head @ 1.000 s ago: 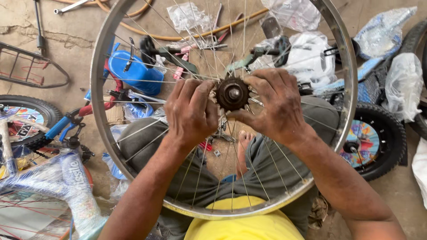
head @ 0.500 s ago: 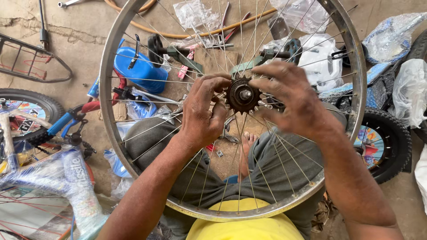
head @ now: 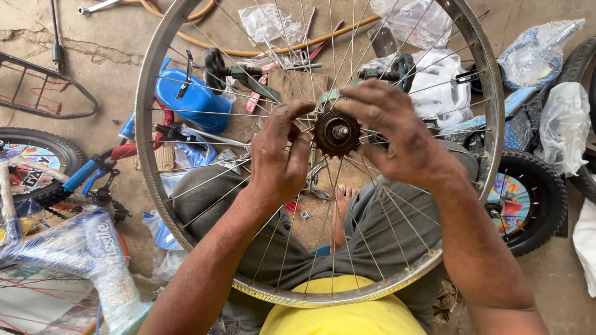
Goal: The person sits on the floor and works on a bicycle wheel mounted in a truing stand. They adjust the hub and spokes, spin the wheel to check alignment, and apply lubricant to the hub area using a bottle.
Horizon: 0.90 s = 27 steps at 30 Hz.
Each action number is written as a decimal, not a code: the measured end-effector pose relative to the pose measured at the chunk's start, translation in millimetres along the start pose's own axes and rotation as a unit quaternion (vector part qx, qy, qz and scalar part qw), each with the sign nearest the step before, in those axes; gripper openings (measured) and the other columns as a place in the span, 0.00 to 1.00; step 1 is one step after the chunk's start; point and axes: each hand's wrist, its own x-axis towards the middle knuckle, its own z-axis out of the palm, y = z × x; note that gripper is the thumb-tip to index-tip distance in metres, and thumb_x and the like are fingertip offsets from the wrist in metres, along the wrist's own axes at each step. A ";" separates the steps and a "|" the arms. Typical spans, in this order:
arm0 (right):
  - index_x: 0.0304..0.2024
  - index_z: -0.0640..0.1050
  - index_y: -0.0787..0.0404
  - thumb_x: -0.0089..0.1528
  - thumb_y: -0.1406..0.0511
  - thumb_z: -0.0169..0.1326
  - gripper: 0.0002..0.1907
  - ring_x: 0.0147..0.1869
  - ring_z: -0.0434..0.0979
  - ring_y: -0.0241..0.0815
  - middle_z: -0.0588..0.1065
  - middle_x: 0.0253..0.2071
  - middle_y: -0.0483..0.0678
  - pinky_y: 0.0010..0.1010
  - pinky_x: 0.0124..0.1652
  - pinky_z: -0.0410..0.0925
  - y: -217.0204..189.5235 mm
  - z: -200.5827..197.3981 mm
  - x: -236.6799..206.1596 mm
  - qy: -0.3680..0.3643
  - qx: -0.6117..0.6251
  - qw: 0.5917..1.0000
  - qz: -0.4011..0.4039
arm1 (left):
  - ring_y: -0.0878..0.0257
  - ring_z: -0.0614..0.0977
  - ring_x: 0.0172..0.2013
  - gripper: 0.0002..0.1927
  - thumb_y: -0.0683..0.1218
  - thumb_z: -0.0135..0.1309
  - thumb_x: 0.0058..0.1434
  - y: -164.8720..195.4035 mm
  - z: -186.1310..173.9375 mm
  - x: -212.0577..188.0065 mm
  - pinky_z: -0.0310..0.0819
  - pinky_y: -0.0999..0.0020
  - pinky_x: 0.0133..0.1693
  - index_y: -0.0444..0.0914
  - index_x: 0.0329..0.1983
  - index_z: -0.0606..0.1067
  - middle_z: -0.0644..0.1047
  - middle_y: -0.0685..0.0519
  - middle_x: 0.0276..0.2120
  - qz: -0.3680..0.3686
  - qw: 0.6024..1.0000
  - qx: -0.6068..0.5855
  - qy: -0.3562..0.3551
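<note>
Bicycle wheel (head: 155, 124), bare metal rim with thin wire spokes, stands nearly upright across the person's lap, filling the middle of the view. Judged light for its size and stiff at the rim; spokes are springy and easily bent, so not a place to hold. Best hold looks to be the rim or the hub.

Toothed freewheel sprocket (head: 336, 133) sits on the hub at the wheel's centre, dark and greasy, likely slippery. Left hand (head: 280, 162) has its grip curled on the spokes just left of the sprocket, fingertips pressing in. Right hand (head: 397, 133) covers the right side of the hub, fingers bent around it; what lies under them cannot be told.

Floor (head: 112, 68) is cracked concrete, crowded: small tyred wheel (head: 528, 198) right, blue plastic container (head: 192, 99) far left, wrapped bicycle frame (head: 93, 267) near left.
</note>
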 end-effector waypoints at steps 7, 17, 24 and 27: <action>0.68 0.70 0.49 0.53 0.66 0.64 0.40 0.76 0.64 0.48 0.69 0.68 0.47 0.48 0.78 0.56 3.0 -0.8 -13.4 0.025 -0.011 0.999 0.018 | 0.60 0.84 0.44 0.15 0.34 0.50 0.67 -4.5 0.6 -1.9 0.80 0.66 0.47 0.33 0.57 0.71 0.79 0.45 0.47 -0.040 0.998 -0.046 -0.020; 0.65 0.74 0.51 0.54 0.43 0.69 0.42 0.75 0.61 0.54 0.68 0.69 0.53 0.48 0.72 0.56 22.9 -24.0 -9.0 0.102 -0.181 0.977 0.047 | 0.64 0.76 0.30 0.18 0.36 0.51 0.66 4.9 -2.5 0.9 0.75 0.67 0.36 0.32 0.59 0.72 0.78 0.45 0.47 -0.059 0.998 -0.021 -0.008; 0.60 0.76 0.53 0.57 0.38 0.65 0.39 0.75 0.61 0.50 0.68 0.68 0.51 0.50 0.74 0.55 6.9 13.9 -11.4 0.104 -0.061 0.993 -0.008 | 0.62 0.84 0.40 0.15 0.39 0.50 0.72 5.5 -2.1 0.2 0.78 0.67 0.44 0.32 0.60 0.72 0.80 0.45 0.49 -0.055 0.997 -0.045 -0.036; 0.60 0.76 0.56 0.52 0.34 0.65 0.46 0.74 0.59 0.53 0.66 0.68 0.53 0.52 0.72 0.51 19.1 20.1 -14.2 0.088 -0.129 0.987 -0.036 | 0.61 0.83 0.43 0.11 0.41 0.51 0.74 1.9 0.2 -0.6 0.79 0.67 0.47 0.33 0.57 0.73 0.80 0.46 0.45 -0.040 0.998 -0.039 0.004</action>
